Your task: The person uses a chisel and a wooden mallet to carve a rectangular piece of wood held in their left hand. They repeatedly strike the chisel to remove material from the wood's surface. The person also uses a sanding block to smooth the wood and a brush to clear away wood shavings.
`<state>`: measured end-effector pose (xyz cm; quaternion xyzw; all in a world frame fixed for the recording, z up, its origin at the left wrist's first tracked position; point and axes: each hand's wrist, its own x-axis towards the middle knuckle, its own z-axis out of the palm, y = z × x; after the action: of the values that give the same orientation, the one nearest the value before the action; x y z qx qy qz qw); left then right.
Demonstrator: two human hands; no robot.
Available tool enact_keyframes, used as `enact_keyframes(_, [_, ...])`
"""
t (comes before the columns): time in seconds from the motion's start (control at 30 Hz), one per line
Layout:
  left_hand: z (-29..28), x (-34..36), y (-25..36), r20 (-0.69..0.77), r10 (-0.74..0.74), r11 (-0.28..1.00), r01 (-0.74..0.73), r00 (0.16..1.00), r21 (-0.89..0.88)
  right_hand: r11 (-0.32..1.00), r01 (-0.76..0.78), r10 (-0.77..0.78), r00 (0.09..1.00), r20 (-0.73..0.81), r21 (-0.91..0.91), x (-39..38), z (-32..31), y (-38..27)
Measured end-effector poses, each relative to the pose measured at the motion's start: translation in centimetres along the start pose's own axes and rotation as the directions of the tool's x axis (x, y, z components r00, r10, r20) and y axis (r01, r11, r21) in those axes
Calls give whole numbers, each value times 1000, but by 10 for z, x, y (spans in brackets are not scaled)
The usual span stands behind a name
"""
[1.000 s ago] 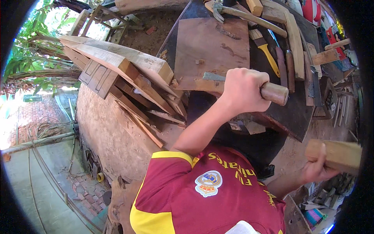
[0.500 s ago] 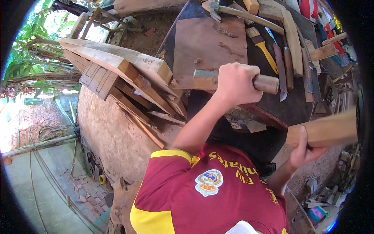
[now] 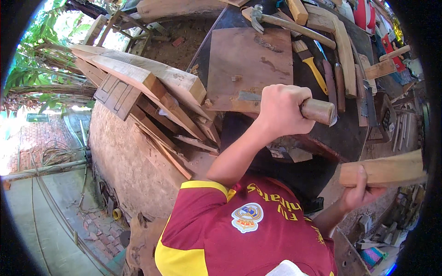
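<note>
My left hand [image 3: 283, 108] grips the round wooden handle [image 3: 318, 110] of a chisel, whose flat grey blade [image 3: 247, 95] points left over the front edge of a brown board [image 3: 248, 64] on the dark workbench [image 3: 347, 147]. At the lower right my right hand [image 3: 359, 193] holds a thick, pale wooden block [image 3: 382, 171] raised beside the bench, thumb along its side. A yellow paintbrush [image 3: 313, 69], a wooden-handled hammer [image 3: 294, 26] and several long hand tools lie on the bench just beyond my left hand.
Several planks [image 3: 175, 80] lean together at the left by a rough earthen surface [image 3: 122, 152]. Curved wooden pieces [image 3: 345, 60] lie at the bench's right, with red objects [image 3: 361, 16] behind. Plants, brick paving [image 3: 34, 138] and pipes are at far left; offcuts lie at lower right.
My right hand and the block moved up and leftward from a second ago, then slightly down since half a second ago. My left hand with the chisel shifted slightly left, then slightly down.
</note>
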<state>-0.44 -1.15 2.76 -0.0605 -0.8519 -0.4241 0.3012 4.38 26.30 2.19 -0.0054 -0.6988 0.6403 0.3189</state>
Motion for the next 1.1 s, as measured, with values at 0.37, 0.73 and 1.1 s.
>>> enact_keyframes(0.37, [2, -1, -1, -39, 26, 999, -26, 999, -18, 805, 440, -216, 842, 494, -398, -17, 38, 18])
enact_keyframes(0.73, [12, -8, -15, 96, 2, 978, -22, 995, 205, 826, 345, -73, 849, 523, -445, -36, 34, 28])
enact_keyframes(1.1, [6, -1, -6, 79, 17, 996, -24, 997, 85, 998, 53, -57, 990, -131, -35, -13, 12, 8])
